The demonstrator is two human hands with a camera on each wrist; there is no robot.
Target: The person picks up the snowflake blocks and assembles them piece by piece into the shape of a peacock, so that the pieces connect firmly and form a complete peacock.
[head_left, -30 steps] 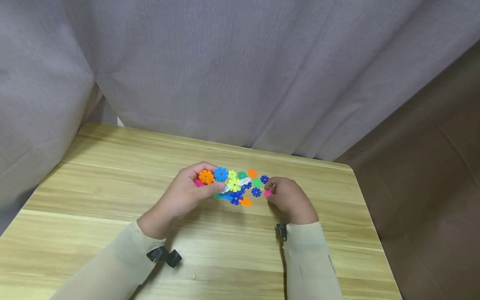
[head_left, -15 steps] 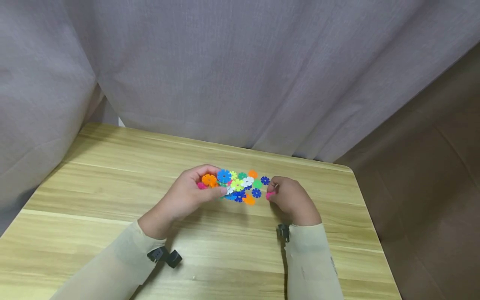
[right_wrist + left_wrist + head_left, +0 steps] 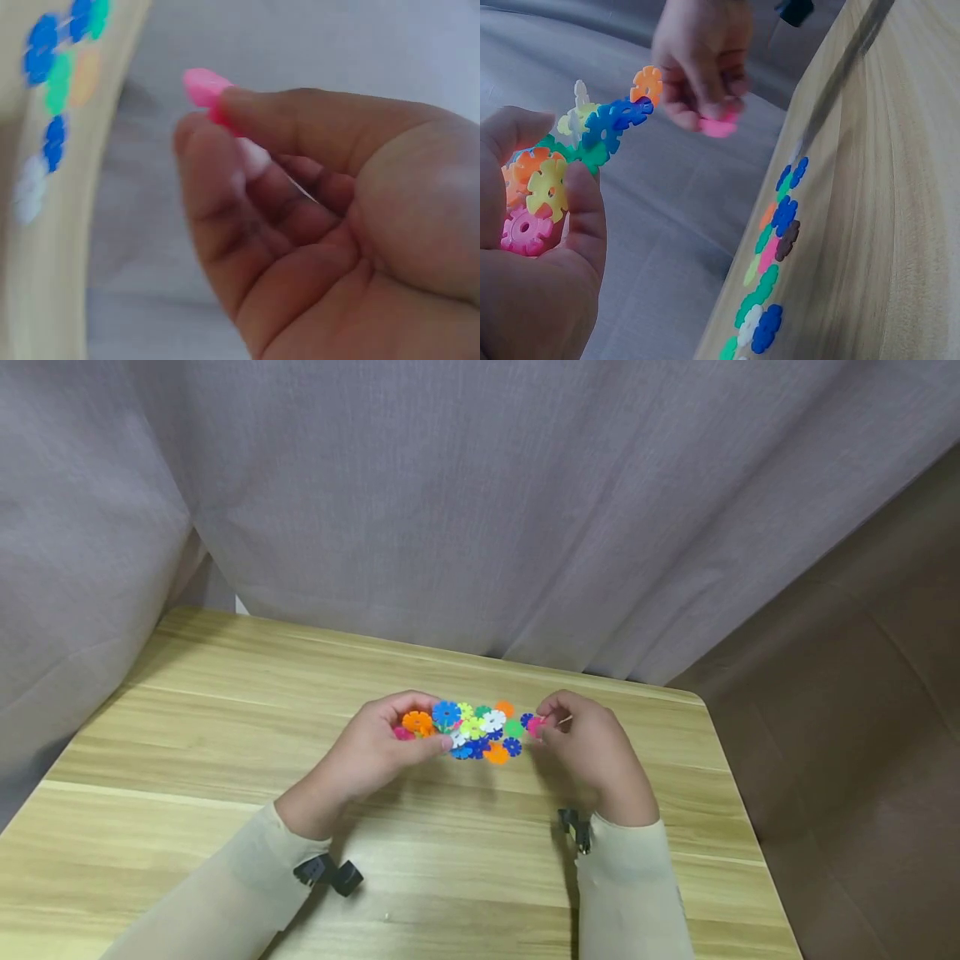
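1. Snowflake-disc chain (image 3: pixel 468 729) — a joined run of orange, blue, yellow-green, white and green notched plastic discs — was lifted above the wooden table (image 3: pixel 187 718), held at its 9 o'clock end by the left hand (image 3: pixel 375 752).
2. Left thumb and fingers were curled around that end, pinching the orange and yellow discs, with a pink disc resting against the palm in the left wrist view.
3. Right hand (image 3: pixel 588 747) sat at the chain's 3 o'clock end, its thumb and forefinger pinching a loose pink disc (image 3: pixel 201 86) by the rim.
4. Handling, as a judgement: the pieces looked light, stiff and smooth — likely slippery when gripped flat. The slotted joints probably pull apart if the chain is twisted, so it would be best supported near the joint being worked, and a single disc held by its edge with one slot left free.
5. More loose discs (image 3: pixel 774 255) lay on the table beneath the hands.
6. No brand, label or writing could be read anywhere.
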